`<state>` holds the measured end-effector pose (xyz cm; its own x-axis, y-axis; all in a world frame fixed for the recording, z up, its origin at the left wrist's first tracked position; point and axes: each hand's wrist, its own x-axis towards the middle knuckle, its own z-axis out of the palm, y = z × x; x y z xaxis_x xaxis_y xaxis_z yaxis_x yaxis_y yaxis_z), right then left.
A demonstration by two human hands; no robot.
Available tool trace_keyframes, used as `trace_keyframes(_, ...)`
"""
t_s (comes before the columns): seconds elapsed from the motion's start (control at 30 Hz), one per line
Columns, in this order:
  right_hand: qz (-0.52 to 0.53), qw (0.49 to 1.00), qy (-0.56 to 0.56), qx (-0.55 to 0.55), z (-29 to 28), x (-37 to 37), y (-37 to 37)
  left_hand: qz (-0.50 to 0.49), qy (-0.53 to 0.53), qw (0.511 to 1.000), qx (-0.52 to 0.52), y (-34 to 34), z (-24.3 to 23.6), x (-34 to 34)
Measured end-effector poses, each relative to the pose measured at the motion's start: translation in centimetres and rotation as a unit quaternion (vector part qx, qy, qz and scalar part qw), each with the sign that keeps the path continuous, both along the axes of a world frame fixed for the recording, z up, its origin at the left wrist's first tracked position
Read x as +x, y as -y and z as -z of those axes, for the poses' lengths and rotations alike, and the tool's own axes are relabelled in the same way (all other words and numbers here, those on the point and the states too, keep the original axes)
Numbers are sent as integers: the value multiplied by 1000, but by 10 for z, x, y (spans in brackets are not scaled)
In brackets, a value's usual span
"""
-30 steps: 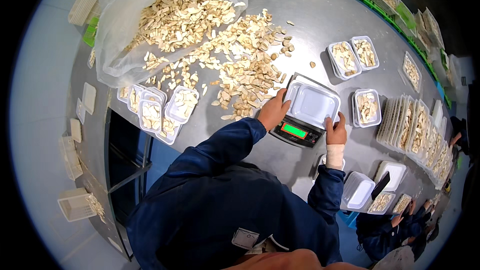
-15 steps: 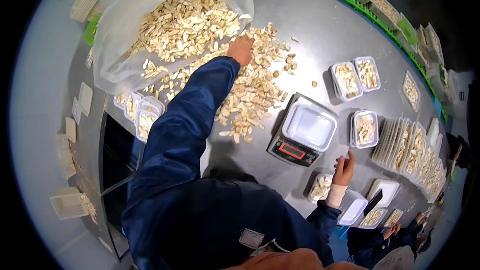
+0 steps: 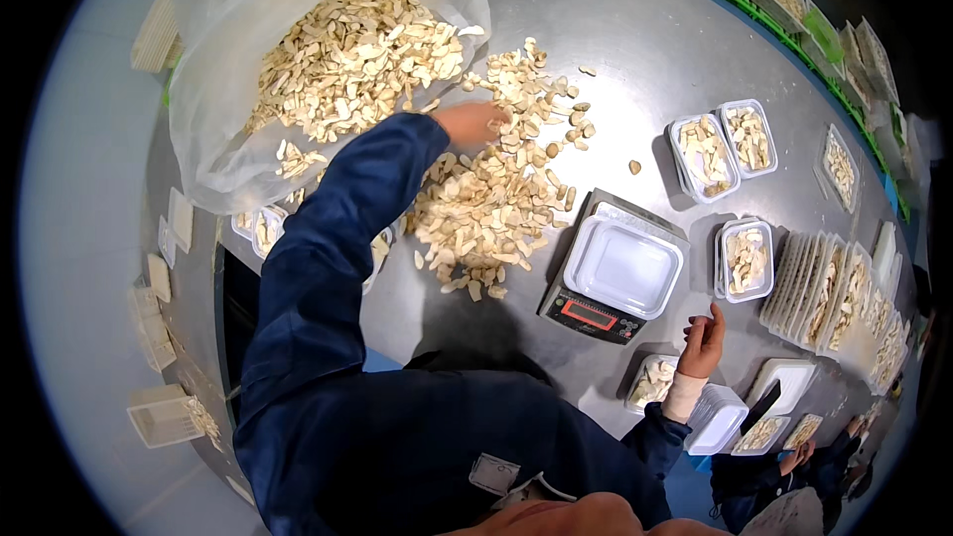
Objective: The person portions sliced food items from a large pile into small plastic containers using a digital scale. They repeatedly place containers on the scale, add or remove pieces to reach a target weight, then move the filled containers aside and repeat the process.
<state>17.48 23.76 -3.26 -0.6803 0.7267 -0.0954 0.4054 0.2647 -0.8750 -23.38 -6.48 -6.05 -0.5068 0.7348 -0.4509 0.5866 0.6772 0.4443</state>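
Note:
A loose pile of pale slices (image 3: 486,208), which look like cut mushroom, spreads over the steel table. My left hand (image 3: 475,125) is in the upper part of this pile, its fingers blurred among the pieces; whether they grip any is unclear. To the right, a digital scale (image 3: 601,313) carries a clear plastic tub (image 3: 625,263) with no slices in it. My right hand (image 3: 702,342) is raised beside the scale's lower right corner, empty, with the index finger extended and the others loosely bent. Just left of its wrist stands a filled tub (image 3: 653,382).
A big translucent bag (image 3: 223,129) of slices lies open at the far left. Filled tubs (image 3: 705,157) stand right of the scale, near a row of stacked tubs (image 3: 809,283). Empty tubs (image 3: 717,419) are stacked by my right forearm. Another person's hand (image 3: 797,457) shows at lower right.
My left hand has drawn slightly nearer to me over the pile. The right hand has barely moved and stays empty. The whole view has shifted a little.

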Motion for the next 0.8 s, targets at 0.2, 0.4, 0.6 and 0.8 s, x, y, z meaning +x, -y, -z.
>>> trace_keyframes(0.2,21,999,21,14,-10,3,-3,-39,-260,961,90,-79,43,-75)
trace_keyframes(0.4,33,999,33,26,-13,28,-5,-43,-155,987,23,-61,64,-56)
trace_keyframes(0.6,-7,999,35,37,-18,26,7,75,-42,996,22,4,41,26)
trace_keyframes(0.8,-4,999,31,14,-54,36,29,114,-29,992,36,47,10,103)
